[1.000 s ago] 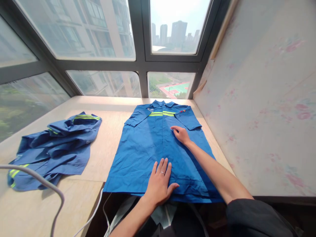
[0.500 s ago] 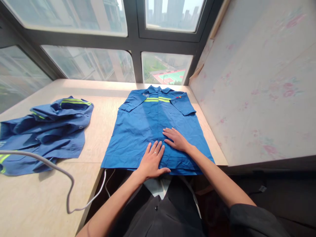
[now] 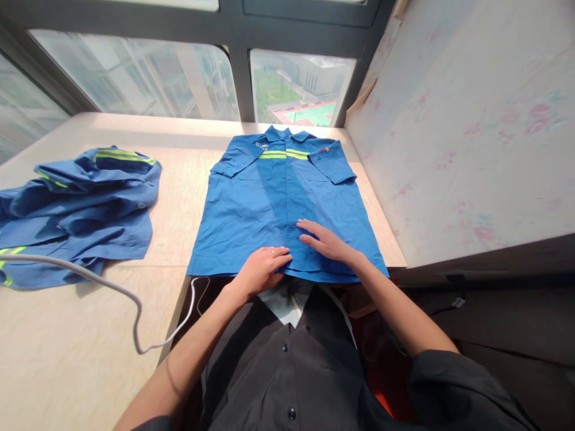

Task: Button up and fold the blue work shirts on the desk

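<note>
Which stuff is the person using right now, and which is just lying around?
In use:
flat blue shirt
left hand, on its lower front
right hand, at its front
tabletop, underneath

Probably just lying about:
crumpled blue garment
grey cable

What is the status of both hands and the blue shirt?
Left hand at near hem of blue shirt, grip unclear. Right hand open, at shirt's lower front. Shirt spread flat, lightly creased. Crumpled second shirt and grey cable off left.

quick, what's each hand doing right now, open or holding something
Left hand: on the spread-out blue work shirt near its hem; whether it grips cloth can't be told.
Right hand: open, fingers extended over the shirt, gripping nothing.
</note>
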`<state>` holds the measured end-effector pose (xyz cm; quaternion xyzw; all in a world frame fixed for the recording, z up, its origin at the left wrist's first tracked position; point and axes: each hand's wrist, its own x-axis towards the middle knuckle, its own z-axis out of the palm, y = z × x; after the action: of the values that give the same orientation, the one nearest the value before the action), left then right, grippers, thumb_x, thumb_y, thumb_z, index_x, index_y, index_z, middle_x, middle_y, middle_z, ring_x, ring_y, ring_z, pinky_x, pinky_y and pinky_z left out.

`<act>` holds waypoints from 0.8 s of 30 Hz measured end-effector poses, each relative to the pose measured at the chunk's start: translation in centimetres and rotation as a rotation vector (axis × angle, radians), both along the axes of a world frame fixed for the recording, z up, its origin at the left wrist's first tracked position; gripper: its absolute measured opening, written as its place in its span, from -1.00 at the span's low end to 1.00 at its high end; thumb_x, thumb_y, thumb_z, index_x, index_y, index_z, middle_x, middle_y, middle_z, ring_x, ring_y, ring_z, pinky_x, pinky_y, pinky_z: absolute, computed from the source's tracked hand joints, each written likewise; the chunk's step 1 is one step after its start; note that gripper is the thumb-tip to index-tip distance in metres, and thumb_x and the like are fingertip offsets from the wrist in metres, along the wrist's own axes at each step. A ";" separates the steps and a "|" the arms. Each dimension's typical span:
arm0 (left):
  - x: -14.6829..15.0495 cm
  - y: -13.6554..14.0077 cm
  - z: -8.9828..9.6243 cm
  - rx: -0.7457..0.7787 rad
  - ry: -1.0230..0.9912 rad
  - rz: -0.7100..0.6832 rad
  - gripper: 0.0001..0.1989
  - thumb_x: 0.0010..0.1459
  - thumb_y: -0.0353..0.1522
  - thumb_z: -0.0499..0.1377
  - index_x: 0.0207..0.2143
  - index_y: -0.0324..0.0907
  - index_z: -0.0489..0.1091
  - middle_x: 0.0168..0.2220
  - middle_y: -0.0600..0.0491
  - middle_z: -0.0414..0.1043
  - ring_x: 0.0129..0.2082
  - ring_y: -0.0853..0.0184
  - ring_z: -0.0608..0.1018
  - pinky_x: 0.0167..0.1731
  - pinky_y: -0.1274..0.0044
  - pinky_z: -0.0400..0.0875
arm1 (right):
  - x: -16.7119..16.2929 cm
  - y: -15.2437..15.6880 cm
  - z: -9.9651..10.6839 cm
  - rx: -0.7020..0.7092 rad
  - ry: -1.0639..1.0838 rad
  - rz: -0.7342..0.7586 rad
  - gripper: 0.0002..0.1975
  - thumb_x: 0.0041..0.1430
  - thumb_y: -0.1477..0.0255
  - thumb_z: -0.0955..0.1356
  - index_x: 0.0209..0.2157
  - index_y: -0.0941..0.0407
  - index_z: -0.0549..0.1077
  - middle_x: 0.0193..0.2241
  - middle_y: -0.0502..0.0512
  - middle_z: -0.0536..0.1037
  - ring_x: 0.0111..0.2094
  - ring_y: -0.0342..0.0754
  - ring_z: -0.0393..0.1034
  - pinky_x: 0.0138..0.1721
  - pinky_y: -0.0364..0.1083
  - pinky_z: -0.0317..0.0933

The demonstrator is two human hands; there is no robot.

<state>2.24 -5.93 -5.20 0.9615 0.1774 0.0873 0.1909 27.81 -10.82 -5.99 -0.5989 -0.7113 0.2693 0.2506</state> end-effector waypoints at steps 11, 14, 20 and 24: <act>0.8 1.4 1.8 -0.366 -0.113 0.160 -0.67 0.14 -0.43 0.14 -0.07 -0.14 0.57 -0.05 0.03 0.60 -0.02 0.24 0.60 0.05 0.44 0.44 | -2.0 -7.0 2.9 -0.024 -0.036 0.110 -0.08 0.10 0.09 0.48 0.38 0.05 0.07 0.37 0.20 0.10 0.38 0.20 -0.02 0.37 0.19 -0.10; 1.0 1.9 3.1 -0.391 -0.064 0.183 -0.70 0.15 -0.41 0.15 -0.11 -0.13 0.59 -0.11 0.04 0.63 -0.08 0.23 0.63 -0.03 0.48 0.46 | -1.5 -6.5 2.9 0.022 -0.030 -0.007 -0.35 0.21 0.25 0.41 0.30 0.05 0.26 0.27 0.19 0.33 0.27 0.18 0.23 0.28 0.16 0.12; 0.8 3.1 5.4 -0.257 0.081 0.234 -0.74 0.22 -0.30 0.15 -0.15 -0.07 0.62 -0.16 0.04 0.64 -0.14 0.20 0.64 -0.14 0.51 0.44 | 0.8 -5.9 4.4 -0.086 0.022 -0.107 -0.75 0.29 0.32 0.31 -0.11 0.00 0.62 -0.14 0.03 0.66 -0.08 0.10 0.54 -0.02 0.00 0.37; -0.2 4.1 6.0 -0.117 0.219 0.237 -0.74 0.20 -0.27 0.17 -0.13 -0.05 0.60 -0.14 0.01 0.64 -0.12 0.17 0.62 -0.13 0.50 0.41 | 2.1 -5.7 5.0 -0.148 0.003 -0.085 -0.73 0.30 0.30 0.30 -0.13 -0.01 0.63 -0.16 0.02 0.67 -0.12 0.09 0.55 -0.08 -0.05 0.36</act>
<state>2.05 -1.83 0.75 0.9249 0.3139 -0.0065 0.2143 29.87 -16.53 -1.04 -0.6451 -0.6630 0.3111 0.2177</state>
